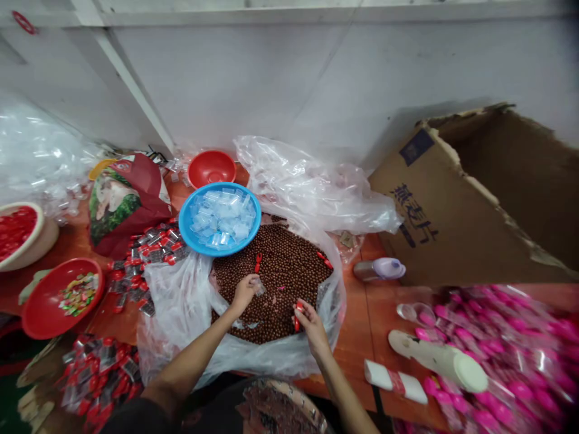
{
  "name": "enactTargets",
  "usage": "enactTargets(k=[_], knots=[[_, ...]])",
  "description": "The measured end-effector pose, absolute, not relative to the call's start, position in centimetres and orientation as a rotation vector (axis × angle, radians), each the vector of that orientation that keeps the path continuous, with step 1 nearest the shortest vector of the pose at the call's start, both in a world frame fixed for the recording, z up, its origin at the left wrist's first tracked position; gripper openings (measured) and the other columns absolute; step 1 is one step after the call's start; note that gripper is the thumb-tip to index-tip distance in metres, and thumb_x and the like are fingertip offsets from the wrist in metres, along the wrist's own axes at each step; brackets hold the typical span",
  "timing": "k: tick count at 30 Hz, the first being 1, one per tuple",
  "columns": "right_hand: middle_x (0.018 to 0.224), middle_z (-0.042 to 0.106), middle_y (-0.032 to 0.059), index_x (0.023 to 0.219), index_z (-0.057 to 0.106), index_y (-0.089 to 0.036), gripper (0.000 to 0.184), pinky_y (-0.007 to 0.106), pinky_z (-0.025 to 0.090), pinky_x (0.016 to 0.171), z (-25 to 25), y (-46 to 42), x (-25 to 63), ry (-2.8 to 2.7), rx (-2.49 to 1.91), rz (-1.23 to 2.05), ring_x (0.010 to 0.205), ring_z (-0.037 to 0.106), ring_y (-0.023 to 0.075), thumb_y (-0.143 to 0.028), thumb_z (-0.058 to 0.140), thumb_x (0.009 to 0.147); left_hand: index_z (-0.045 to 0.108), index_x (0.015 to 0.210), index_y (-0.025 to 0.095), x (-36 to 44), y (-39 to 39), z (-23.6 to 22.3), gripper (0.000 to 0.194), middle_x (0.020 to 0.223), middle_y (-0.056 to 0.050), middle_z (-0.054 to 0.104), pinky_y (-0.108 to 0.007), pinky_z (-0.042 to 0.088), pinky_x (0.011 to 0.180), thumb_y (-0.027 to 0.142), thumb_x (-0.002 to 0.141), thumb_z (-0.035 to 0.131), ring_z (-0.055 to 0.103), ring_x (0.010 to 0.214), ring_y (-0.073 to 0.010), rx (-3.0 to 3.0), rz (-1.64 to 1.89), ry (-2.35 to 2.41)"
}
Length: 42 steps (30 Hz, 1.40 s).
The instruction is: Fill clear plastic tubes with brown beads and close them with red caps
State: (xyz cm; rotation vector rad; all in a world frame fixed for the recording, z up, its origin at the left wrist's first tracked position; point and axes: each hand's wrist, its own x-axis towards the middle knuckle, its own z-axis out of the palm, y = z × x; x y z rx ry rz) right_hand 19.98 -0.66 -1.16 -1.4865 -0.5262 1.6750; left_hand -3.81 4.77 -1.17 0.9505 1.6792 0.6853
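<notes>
Forearms point(194, 357) cross bead heap point(275, 253) near edge; left hand point(245, 292) pinches clear piece point(259, 287), right hand point(313, 327) pinches red piece point(297, 322); open room between.

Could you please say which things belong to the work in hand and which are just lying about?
Seemingly in use:
clear plastic piece in left hand
red plastic piece in right hand
small round brown beads
round blue plastic basin

Probably lying about:
open brown cardboard box
lilac-topped bottle

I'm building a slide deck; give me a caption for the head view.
Over brown balls, the left hand holds a clear piece and the right hand a red piece.
</notes>
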Motion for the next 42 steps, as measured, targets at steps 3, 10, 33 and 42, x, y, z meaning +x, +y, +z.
enactTargets(k=[3,10,33,42], knots=[[0.09,0.068,-0.0008,0.115,0.066,-0.026,0.063,0.026,0.052,0.06,-1.5,-1.7,21.5,-0.604,-1.531,1.659,0.067,0.062,0.0134,-0.048,0.084,0.058,0.068,0.091,0.032,-2.9,5.1,-2.6,0.026,0.081,0.0,0.066,-0.033,0.047,0.081,0.022,0.067,0.066,0.064,0.081,-0.0199,0.986,0.739,1.768],[0.091,0.071,-0.0009,0.115,0.066,-0.028,0.063,0.026,0.051,0.064,-2.0,-2.8,25.9,-0.716,-1.665,1.737,0.07,0.064,0.0142,-0.048,0.085,0.058,0.072,0.099,0.028,-1.0,5.5,-4.7,0.031,0.093,-0.006,0.064,-0.039,0.044,0.093,0.02,0.069,0.068,0.062,0.093,-0.0252,1.002,0.837,1.815],[0.088,0.067,-0.003,0.109,0.062,-0.027,0.051,0.026,0.051,0.06,0.5,-3.4,23.9,-0.509,-1.596,1.739,0.062,0.061,0.0114,-0.04,0.08,0.063,0.068,0.109,0.017,-0.1,5.6,-3.8,0.033,0.084,-0.002,0.062,-0.022,0.049,0.06,0.017,0.076,0.064,0.056,0.064,-0.0104,1.02,0.725,1.522],[0.082,0.066,-0.0038,0.094,0.059,-0.024,0.036,0.023,0.049,0.063,0.4,-4.1,25.0,-0.437,-1.559,1.604,0.066,0.06,0.0105,-0.037,0.079,0.066,0.061,0.1,0.017,4.6,10.0,-4.7,0.026,0.081,-0.001,0.063,-0.021,0.05,0.068,0.014,0.074,0.067,0.06,0.072,-0.012,0.998,0.737,1.702]])
